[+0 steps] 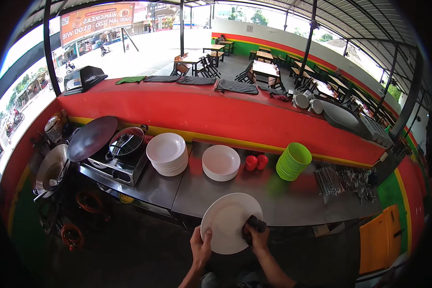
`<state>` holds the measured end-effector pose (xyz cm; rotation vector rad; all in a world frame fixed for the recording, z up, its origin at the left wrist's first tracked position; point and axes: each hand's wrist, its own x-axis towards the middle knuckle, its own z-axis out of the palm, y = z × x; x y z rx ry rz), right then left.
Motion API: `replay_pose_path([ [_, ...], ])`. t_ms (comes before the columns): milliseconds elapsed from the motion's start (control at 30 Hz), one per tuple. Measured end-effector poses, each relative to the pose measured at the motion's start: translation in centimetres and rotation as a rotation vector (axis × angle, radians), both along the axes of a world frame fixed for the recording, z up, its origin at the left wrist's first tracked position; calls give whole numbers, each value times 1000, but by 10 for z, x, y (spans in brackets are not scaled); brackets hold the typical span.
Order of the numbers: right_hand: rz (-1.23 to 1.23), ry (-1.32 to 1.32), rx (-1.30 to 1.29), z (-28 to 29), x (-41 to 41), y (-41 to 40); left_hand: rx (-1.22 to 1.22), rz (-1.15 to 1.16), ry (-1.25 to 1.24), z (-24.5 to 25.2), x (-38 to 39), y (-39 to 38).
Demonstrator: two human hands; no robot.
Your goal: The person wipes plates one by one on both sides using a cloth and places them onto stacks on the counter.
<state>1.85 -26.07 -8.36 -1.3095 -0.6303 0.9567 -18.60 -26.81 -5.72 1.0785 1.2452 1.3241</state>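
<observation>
A white plate (227, 219) is tilted up in front of me, at the near edge of the steel counter (198, 194). My left hand (201, 246) grips its left rim, thumb on the face. In my right hand (258, 237) is a bunched dark cloth (253, 226), pressed against the right part of the plate's face. Beyond the plate, a low stack of white bowls (221, 162) stands on the counter. To its left rises a taller stack of white plates (167, 154). Two small red containers (256, 162) and a stack of green bowls (294, 162) are on the right.
At the left, a gas stove (118, 171) carries a glass-lidded pan (126, 142); a large wok (52, 171) stands beside it. Cutlery (345, 181) lies at the counter's right end. A red wall (187, 109) behind bears folded cloths (235, 86) and metal cups (301, 100).
</observation>
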Motion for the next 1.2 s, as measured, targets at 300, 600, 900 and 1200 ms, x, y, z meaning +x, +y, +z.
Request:
replay_pose_path([
  [300,295,-564,144,35,11,-5,45,-445,82,68,-45,38],
  [600,300,-827,385,88,8,6,183,-415,349,87,-39,35],
  [900,-439,-129,311,33,-72,24,111,364,-526,41,19,42],
  [1200,-158,-123,146,7,-22,17,74,-331,-220,72,-63,71],
])
